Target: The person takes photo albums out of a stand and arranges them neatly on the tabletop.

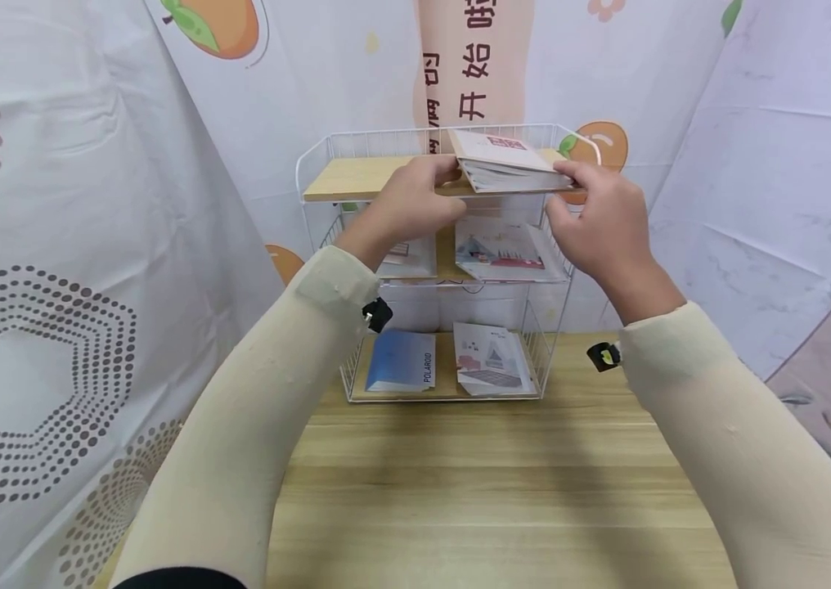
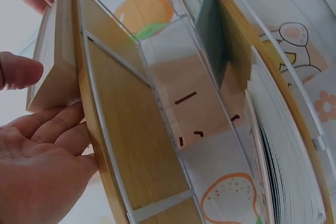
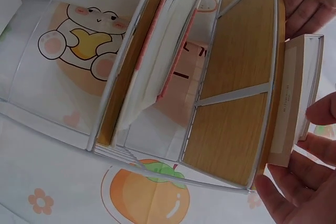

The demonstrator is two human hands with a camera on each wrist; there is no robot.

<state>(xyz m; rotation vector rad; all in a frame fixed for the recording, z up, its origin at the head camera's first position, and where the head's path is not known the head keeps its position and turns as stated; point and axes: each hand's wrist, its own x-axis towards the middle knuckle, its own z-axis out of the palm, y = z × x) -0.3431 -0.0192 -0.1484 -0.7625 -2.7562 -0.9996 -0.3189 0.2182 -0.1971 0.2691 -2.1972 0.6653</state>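
A thick book (image 1: 507, 164) with a pale cover, red print and a tan spine (image 3: 290, 98) lies tilted on the wooden top board (image 1: 360, 176) of a white wire rack, at its front edge. My left hand (image 1: 423, 196) holds its left end, one finger (image 2: 21, 72) reaching over it and others curled against the end. At the opposite end my right hand (image 1: 607, 217) grips the front corner, an index finger on top. Both thumbs sit lower, near the board's front edge. How far the fingers reach under the book is hidden.
On the rack's middle tier lie a book with a winter picture (image 1: 504, 249) and another pale book (image 1: 411, 258), partly behind my left arm. The bottom tier holds a blue POLAROID book (image 1: 404, 360) and a white illustrated book (image 1: 492, 360). A wooden table (image 1: 504, 491) supports the rack.
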